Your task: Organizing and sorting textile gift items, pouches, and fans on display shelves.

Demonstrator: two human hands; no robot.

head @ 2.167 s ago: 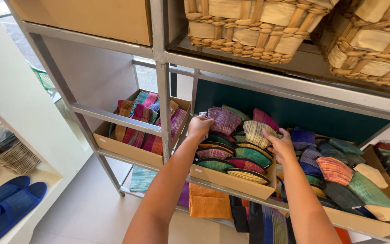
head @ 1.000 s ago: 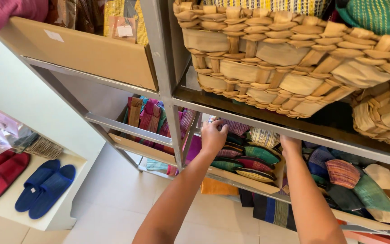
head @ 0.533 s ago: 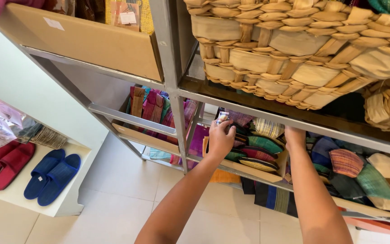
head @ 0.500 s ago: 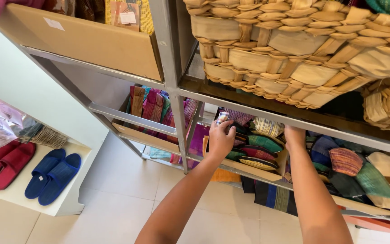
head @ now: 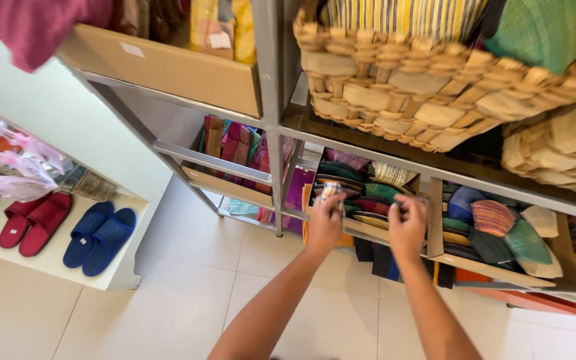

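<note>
Pale floor tiles (head: 188, 280) run under a grey metal shelf rack (head: 269, 100) that fills the wall ahead of me. Both my arms reach down to its lower shelf, where a cardboard box (head: 368, 230) holds rows of small woven pouches (head: 361, 193) in green, maroon and striped cloth. My left hand (head: 325, 223) is closed around a small patterned pouch (head: 330, 192), pinching it at the front edge of that box, with its top poking up above my fingers. My right hand (head: 408, 227) sits just beside it at the same box, fingers curled over the pouches there; whether it actually grips one I cannot tell. To the right, a second box (head: 501, 270) holds more pouches in blue, orange stripes, green and cream. Above, big woven baskets (head: 435, 93) sit on the upper shelf with striped and green cloth in them, and a plain cardboard box (head: 161, 67) stands to their left. Off to the left, a low white stand (head: 48, 263) carries a red pair of slippers (head: 35, 223) and a blue pair of slippers (head: 98, 240), side by side.
</note>
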